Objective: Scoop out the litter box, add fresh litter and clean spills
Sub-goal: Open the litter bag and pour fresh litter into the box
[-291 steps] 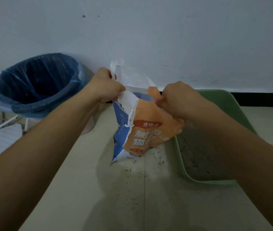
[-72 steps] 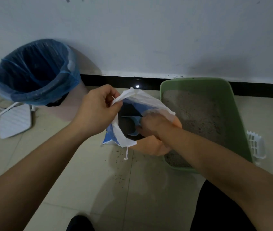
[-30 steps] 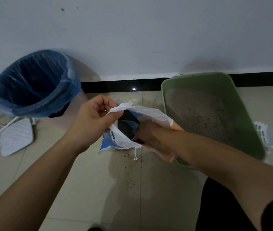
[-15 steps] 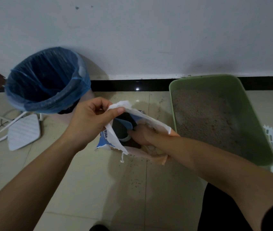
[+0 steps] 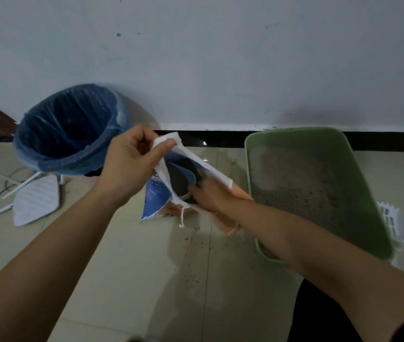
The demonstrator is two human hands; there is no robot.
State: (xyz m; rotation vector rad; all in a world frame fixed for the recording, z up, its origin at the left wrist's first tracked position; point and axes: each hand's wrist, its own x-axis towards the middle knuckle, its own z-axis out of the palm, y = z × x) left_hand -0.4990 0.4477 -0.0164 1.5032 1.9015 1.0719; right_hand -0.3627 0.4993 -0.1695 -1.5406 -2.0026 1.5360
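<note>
- Two hands work at one litter bag (image 5: 155, 193): my left hand (image 5: 131, 166) pinches its white top edge between thumb and curled fingers and holds it up, so the mouth gapes towards me.
- My right hand (image 5: 210, 196) sits at the lower lip of that mouth, just below and to the right of my left hand. Its fingers are pushed inside, blurred and partly hidden, so I cannot tell whether they grip anything.
- Just beyond my right hand, inside the bag, lies a blue scoop (image 5: 183, 172) with a dark curved bowl.
- The bag stands on the floor tiles (image 5: 134, 267) under both hands, its blue panel below my left hand and its orange panel crumpled under my right wrist. A loose thread (image 5: 182, 218) dangles from its edge.
- The green litter box (image 5: 358, 193) lies to the right of my right hand, close beside the bag's orange side, with grey litter (image 5: 294, 181) spread over its bottom.
- A white slotted scoop (image 5: 393, 223) peeks out past the box's right side, well apart from my right hand.
- Spilled litter grains (image 5: 193, 243) speckle the tiles below the bag, nearer to me than either hand.
- A bin lined with a blue plastic bag (image 5: 67, 129) stands to the left of my left hand, near the wall (image 5: 220, 70).
- A flat white ribbed object (image 5: 35, 201) with thin white legs lies well to the left of my left wrist; I cannot tell what it is.
</note>
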